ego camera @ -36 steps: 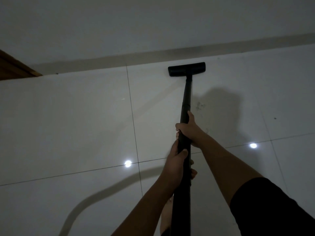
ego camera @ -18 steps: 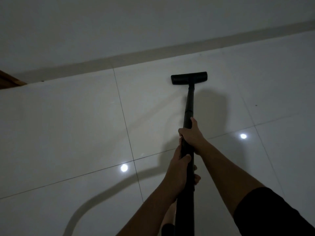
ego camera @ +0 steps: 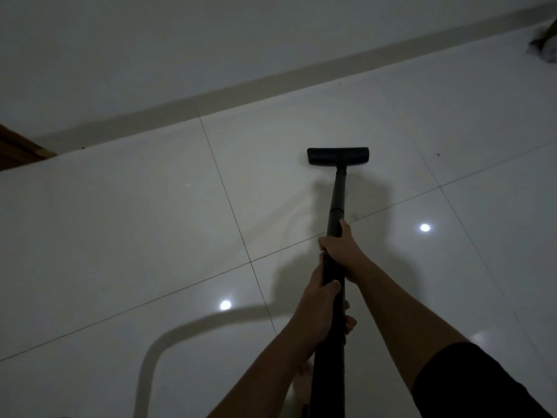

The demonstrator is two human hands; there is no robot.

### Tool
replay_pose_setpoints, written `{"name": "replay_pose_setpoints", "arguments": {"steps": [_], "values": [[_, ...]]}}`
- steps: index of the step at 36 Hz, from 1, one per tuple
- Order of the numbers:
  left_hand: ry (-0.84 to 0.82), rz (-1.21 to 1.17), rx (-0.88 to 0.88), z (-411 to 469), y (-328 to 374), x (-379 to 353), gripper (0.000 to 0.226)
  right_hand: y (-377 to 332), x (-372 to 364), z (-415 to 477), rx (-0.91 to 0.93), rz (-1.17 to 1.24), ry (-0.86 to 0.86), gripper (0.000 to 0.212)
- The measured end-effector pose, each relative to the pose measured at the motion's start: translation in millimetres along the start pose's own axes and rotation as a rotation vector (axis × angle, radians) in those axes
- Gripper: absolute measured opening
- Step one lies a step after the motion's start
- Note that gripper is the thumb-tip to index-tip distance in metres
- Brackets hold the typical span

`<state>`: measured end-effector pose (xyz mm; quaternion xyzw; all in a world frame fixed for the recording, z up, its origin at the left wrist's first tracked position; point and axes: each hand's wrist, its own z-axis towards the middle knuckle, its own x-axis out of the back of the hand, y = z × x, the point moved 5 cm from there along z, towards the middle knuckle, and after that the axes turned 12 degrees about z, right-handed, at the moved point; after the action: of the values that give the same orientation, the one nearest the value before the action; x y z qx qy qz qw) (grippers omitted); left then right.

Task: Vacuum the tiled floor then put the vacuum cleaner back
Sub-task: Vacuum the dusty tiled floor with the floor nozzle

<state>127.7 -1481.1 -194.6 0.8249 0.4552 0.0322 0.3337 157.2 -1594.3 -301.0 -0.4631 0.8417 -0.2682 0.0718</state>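
Floor head (ego camera: 338, 156) has been drawn back from the skirting (ego camera: 271, 82) since 1 s ago; it now sits flat, well clear of the wall, on the tiled floor (ego camera: 120, 221). Black wand (ego camera: 335, 212) is gripped two-handed: right hand (ego camera: 342, 247) wrapped round it higher up, left hand (ego camera: 319, 312) closed round it just below. Two ceiling-light reflections are seen on the tiles.

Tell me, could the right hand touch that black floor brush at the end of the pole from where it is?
Probably not. The right hand grips the pole well short of the floor brush, with a long stretch of pole between them. Nothing blocks the way; the person would likely need to bend or step forward.
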Motion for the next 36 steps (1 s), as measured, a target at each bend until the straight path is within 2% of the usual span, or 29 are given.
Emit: {"name": "replay_pose_setpoints", "arguments": {"steps": [17,29,36], "values": [[-0.062,0.015,0.016,-9.8,-23.7,-44.1,0.048,26.7,50.8,-16.2,-0.015,-0.009,0.043,0.089],[-0.071,0.070,0.003,-52.2,-56.0,-30.1,0.042,62.0,33.4,-59.8,-0.022,0.010,0.036,0.087],[-0.012,0.039,0.015,-77.4,-78.8,-10.0,0.044,86.8,5.7,-78.6,-0.005,0.037,0.009,0.089]]}}
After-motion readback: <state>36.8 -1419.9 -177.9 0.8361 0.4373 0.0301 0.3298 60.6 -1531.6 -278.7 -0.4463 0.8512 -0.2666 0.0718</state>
